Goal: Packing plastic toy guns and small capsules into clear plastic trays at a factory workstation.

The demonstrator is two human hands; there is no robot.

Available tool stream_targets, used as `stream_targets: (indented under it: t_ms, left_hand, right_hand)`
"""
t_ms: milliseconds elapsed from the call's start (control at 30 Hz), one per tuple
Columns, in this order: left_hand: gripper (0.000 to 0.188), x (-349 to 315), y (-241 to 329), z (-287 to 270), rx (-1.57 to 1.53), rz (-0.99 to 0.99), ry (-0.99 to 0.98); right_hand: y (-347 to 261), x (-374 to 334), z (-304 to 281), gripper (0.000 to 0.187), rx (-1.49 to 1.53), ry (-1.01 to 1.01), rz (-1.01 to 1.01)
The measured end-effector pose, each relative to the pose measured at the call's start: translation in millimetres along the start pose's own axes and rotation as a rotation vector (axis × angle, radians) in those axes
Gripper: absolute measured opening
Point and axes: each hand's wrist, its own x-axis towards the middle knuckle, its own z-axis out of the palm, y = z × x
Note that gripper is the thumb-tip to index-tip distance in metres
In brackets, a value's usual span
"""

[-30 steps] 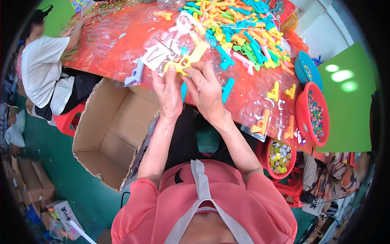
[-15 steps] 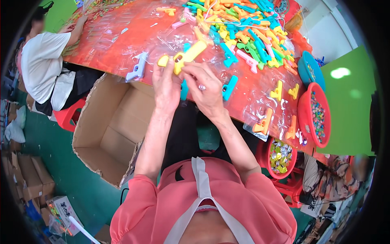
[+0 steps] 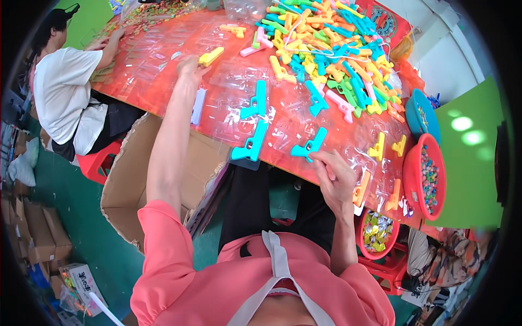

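My left hand (image 3: pixel 190 67) is stretched to the far left of the table, closed on a yellow toy pistol (image 3: pixel 212 56). Lower right, my right hand (image 3: pixel 337 176) has its fingers bent and apart, the fingertips at the near edge of a teal toy pistol (image 3: pixel 311 144); whether they touch it I cannot tell. Two more teal toy pistols lie in front of me, one upper (image 3: pixel 255 100) and one at the table edge (image 3: pixel 253 142). Clear plastic packaging (image 3: pixel 222 111) is spread around them. A lilac toy pistol (image 3: pixel 198 107) is partly hidden by my left forearm.
A heap of colourful toy pistols (image 3: pixel 337 49) covers the far right of the red table (image 3: pixel 157 46). A red basin of small wrapped pieces (image 3: pixel 414 179) and a teal basin (image 3: pixel 413 117) stand right. An open cardboard box (image 3: pixel 122 217) is below left. A person (image 3: pixel 68 98) sits at left.
My hands have parted: the left carried the yellow toy pistol far left, and the right moved down and right to a teal one. More teal toy pistols now show in front of me.
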Motion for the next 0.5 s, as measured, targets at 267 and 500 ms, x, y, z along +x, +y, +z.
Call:
stream_targets:
  t_ms: [267, 500]
  left_hand:
    - [0.051, 21.0, 10.3, -26.1, 0.207, -0.011, 0.045]
    - [0.098, -42.4, 16.3, -12.1, 0.899, 0.516, 0.081]
  right_hand:
    - [15.9, 10.2, 4.1, 0.019, 0.042, 0.019, -0.033]
    - [20.4, 19.6, 7.2, 0.020, 0.030, 0.016, -0.060]
